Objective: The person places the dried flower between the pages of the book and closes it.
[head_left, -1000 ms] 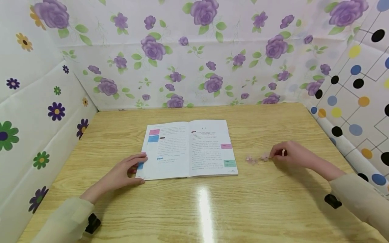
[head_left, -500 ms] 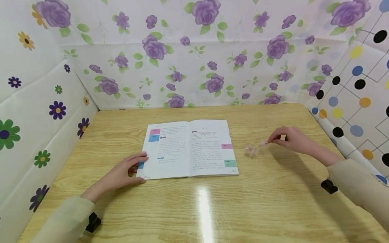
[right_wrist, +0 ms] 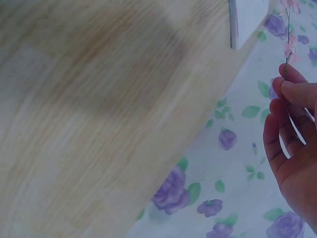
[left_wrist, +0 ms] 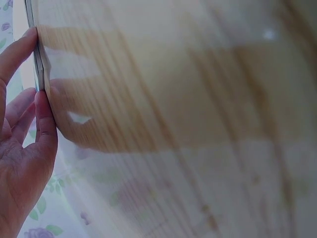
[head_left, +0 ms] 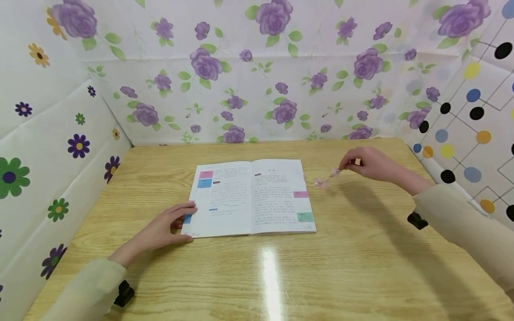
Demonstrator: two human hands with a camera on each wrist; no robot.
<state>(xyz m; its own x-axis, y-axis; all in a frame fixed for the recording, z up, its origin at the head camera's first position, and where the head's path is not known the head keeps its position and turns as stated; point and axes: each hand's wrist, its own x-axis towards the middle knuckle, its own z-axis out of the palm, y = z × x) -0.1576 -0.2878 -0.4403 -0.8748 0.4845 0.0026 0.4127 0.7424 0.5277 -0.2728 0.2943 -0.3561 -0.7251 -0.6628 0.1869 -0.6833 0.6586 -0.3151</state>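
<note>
An open book (head_left: 277, 200) lies on the wooden table (head_left: 225, 276), with coloured tabs printed on its pages. At the book's left edge rests my left hand (head_left: 166, 225), fingers reaching onto the page margin and thumb by the lower corner. In the left wrist view, the fingertips (left_wrist: 43, 101) touch the book's edge (left_wrist: 40, 64). My right hand (head_left: 371, 165) pinches the thin stem of a small pink flower sprig (head_left: 321, 182) between thumb and forefinger, above the table to the right of the book. The right wrist view shows the sprig's pink blossoms (right_wrist: 290, 49) beyond the fingertips.
A floral sheet (head_left: 257, 76) hangs behind the table. Patterned sheets stand at the left (head_left: 40, 147) and the right (head_left: 474, 125). Each wrist carries a small black camera. Light glares off the table's front middle.
My right hand has lifted the flower sprig off the table and carried it away from me and leftward, towards the book. The left hand stays on the book's edge.
</note>
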